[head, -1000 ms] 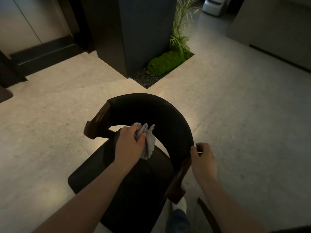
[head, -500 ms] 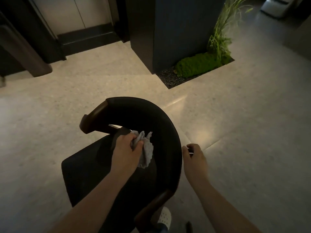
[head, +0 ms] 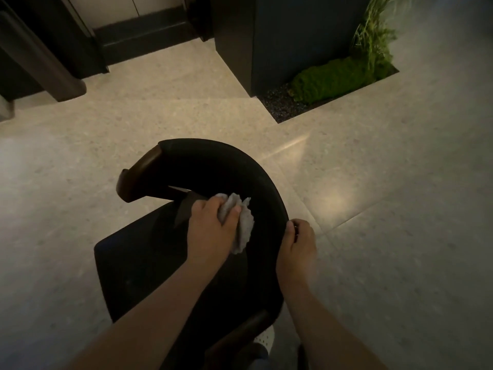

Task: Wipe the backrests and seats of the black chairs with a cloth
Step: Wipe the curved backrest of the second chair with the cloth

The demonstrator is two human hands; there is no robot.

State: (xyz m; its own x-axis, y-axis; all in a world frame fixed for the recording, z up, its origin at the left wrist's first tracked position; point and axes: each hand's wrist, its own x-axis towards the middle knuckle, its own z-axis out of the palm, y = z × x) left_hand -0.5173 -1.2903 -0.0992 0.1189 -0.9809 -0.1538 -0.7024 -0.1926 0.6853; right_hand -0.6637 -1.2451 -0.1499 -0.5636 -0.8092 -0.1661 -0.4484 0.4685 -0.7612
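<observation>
Dim stone floor point(head: 373, 236); left hand point(head: 210, 231) clutches cloth point(head: 244, 225) on black chair point(head: 138, 263), right hand point(head: 296, 249) seemingly pinches backrest point(head: 240, 166)

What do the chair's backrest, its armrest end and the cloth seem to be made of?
The backrest looks like matte black upholstery, fabric or leatherette: no shine, but dim light hides its texture. The armrest end seems dark brown wood, smooth with a faint sheen. The cloth is soft grey textile, crumpled into folds.
</observation>
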